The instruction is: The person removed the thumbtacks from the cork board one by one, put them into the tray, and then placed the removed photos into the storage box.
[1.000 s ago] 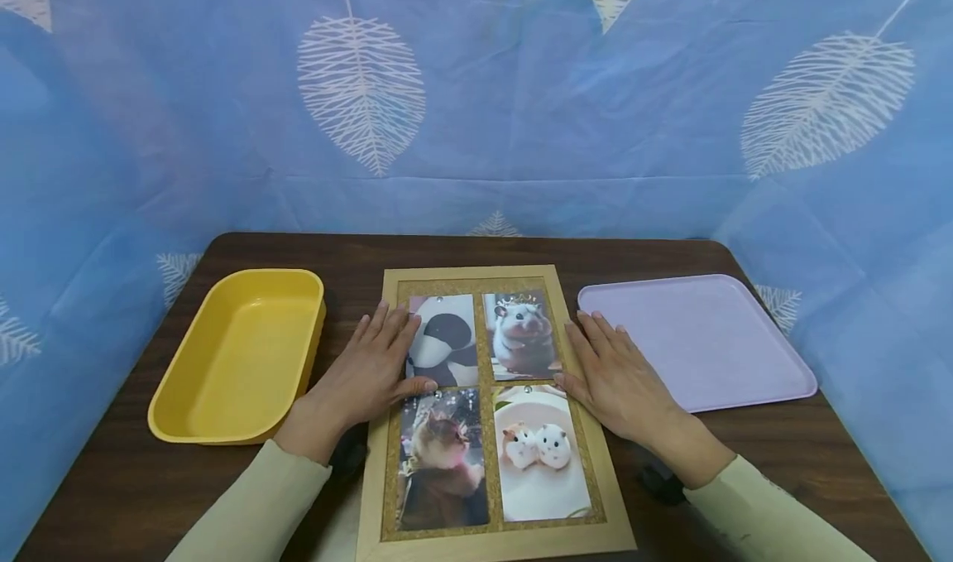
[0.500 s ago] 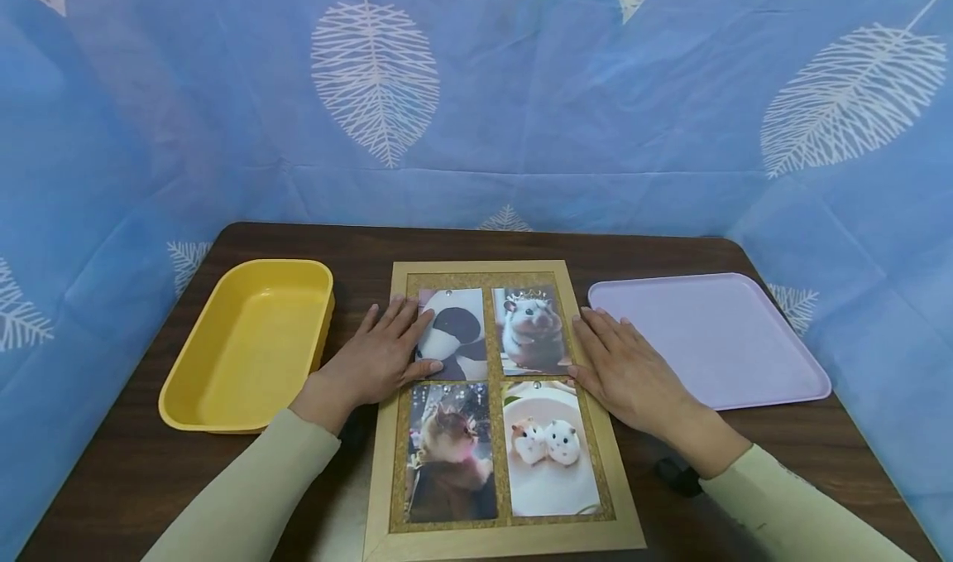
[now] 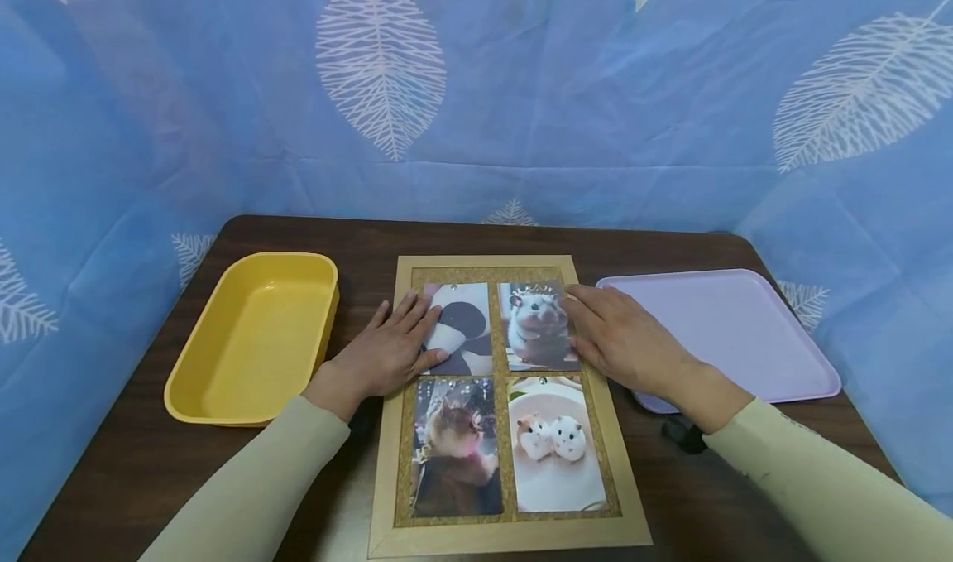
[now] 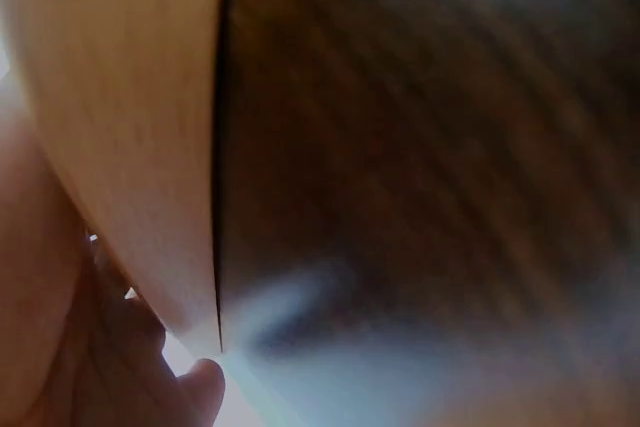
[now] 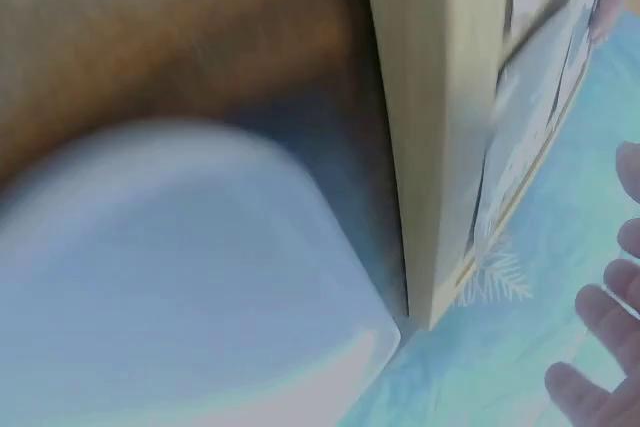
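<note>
A wood-framed cork board (image 3: pixel 510 537) lies on the table with photos pinned on it in two rows. My left hand (image 3: pixel 383 353) rests with spread fingers on the board's left side, its thumb on the black-and-white plush photo (image 3: pixel 465 330). Opposite, my right hand (image 3: pixel 629 338) is at the right side, fingertips by the crowned hamster photo (image 3: pixel 538 326). In the right wrist view its fingers (image 5: pixel 610 317) look loosely bent and hold nothing. Below are a photo of a furry animal (image 3: pixel 456 446) and one of two small hamsters (image 3: pixel 557 446).
A yellow bin (image 3: pixel 253 338) stands left of the board on the dark wooden table (image 3: pixel 97 463). To the right lies a lilac tray (image 3: pixel 730 330), partly behind my right hand. A blue leaf-patterned cloth (image 3: pixel 521 90) hangs around the back and sides.
My right hand has shifted slightly up along the board's edge, its fingers drawn closer together. The left hand stays on the board. The whole head view has drifted slightly right and up.
</note>
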Action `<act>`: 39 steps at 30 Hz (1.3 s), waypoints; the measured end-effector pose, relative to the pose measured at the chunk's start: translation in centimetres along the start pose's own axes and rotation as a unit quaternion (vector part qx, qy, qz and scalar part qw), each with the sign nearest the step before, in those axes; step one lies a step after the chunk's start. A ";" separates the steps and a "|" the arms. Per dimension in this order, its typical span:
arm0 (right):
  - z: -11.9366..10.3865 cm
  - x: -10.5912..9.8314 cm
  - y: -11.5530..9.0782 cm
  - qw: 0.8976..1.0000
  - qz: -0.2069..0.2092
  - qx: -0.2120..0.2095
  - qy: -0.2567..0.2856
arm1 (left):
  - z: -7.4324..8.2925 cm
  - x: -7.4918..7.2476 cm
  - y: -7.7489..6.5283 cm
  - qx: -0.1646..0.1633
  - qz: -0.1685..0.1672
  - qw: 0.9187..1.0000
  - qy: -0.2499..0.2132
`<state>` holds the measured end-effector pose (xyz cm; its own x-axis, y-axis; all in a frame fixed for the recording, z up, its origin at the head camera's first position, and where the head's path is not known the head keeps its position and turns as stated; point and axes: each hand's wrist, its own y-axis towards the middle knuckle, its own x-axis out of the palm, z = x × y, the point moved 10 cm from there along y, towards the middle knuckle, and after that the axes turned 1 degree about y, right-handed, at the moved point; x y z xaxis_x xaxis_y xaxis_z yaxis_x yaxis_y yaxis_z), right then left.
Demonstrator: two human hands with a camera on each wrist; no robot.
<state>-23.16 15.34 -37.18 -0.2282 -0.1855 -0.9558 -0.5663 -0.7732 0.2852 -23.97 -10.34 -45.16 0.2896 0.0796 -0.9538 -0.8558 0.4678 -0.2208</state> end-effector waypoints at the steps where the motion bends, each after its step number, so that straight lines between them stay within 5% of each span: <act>1: 0.2 -0.1 0.5 1.000 0.002 -0.006 0.001 | 0.0 0.1 0.0 0.001 0.000 1.000 0.001; 11: 2.2 0.9 7.8 0.998 -0.059 -0.028 0.023 | -0.2 0.5 0.1 0.001 -0.012 1.000 0.009; 19: 0.3 2.6 14.1 0.989 -0.096 -0.112 0.017 | -0.4 0.7 0.2 0.001 -0.019 1.000 0.015; 39: -2.8 8.7 20.4 0.957 -0.149 -0.250 -0.018 | -0.8 0.7 0.6 0.002 -0.004 0.999 0.046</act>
<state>-34.48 -3.70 -39.93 -0.1486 0.1017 -0.9837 -0.1633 -0.9836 -0.0771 -24.66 -10.70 -46.15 0.2563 -0.0052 -0.9666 -0.8517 0.4717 -0.2284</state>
